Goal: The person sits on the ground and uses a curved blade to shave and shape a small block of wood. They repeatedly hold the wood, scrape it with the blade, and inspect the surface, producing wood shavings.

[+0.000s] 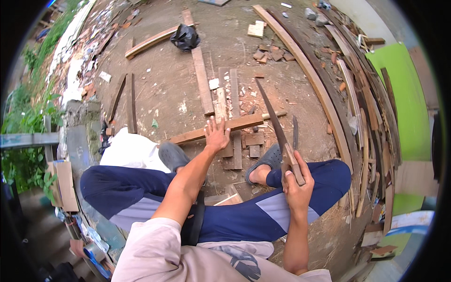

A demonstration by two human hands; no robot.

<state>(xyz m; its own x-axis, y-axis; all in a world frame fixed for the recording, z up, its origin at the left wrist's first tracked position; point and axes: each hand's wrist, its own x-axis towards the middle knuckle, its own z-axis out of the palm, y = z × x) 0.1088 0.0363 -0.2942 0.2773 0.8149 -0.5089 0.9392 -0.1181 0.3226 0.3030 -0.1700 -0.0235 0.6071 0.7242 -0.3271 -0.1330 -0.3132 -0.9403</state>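
Observation:
My left hand (217, 136) lies with fingers spread on a squared wooden beam (188, 137), which sits crosswise over shorter boards on the ground. In my right hand (298, 191) is the wooden handle of a handsaw (274, 113); my fingers are wrapped round it. The saw's long, dark, tapering blade points up and away, apart from the beam's right end. Beside the blade lies a dark curved strip, like a knife blade (295, 132). A pale round stick (276, 114) pokes out past the beam's end, its other end partly hidden.
A long plank (307, 70) and a stack of timber (371, 113) line the right side. Ahead lie a board (202, 77), a black plastic bag (185, 37) and broken tiles (275, 54). A white sack (131, 151) is near my left foot, by a block wall (77, 141).

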